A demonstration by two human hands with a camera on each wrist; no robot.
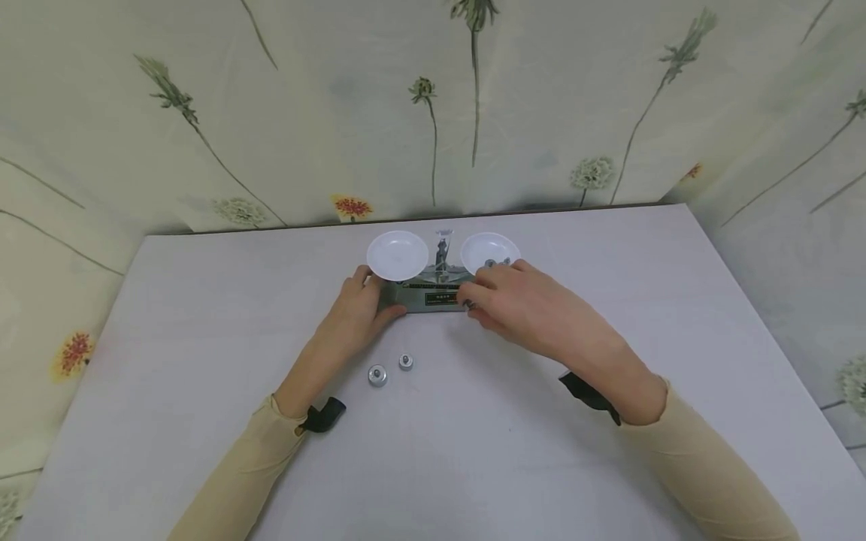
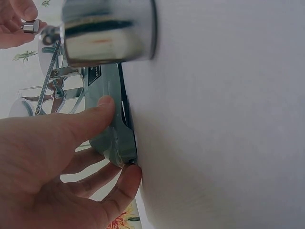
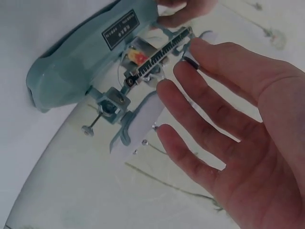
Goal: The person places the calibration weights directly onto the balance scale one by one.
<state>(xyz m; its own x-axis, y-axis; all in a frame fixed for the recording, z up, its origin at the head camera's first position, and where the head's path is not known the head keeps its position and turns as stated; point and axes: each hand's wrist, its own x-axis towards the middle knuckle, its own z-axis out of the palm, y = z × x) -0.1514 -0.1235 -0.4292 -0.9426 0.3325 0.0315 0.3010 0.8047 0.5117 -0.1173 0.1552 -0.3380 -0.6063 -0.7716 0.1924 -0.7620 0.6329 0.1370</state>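
A green-grey balance scale (image 1: 414,299) with two white pans stands near the table's far edge. My left hand (image 1: 353,309) grips the left end of its base, thumb on the front and fingers round the end. In front of the scale, my right hand (image 1: 517,306) pinches a small metal weight (image 2: 31,26) between thumb and forefinger. Small weights (image 1: 490,263) sit on the right pan (image 1: 483,244), partly hidden behind that hand. The left pan (image 1: 397,255) holds nothing visible.
On the white table (image 1: 433,466), a larger metal weight (image 1: 377,376) and a smaller one (image 1: 406,362) stand upright between my forearms. A flower-patterned backdrop (image 1: 338,135) rises behind the table's far edge.
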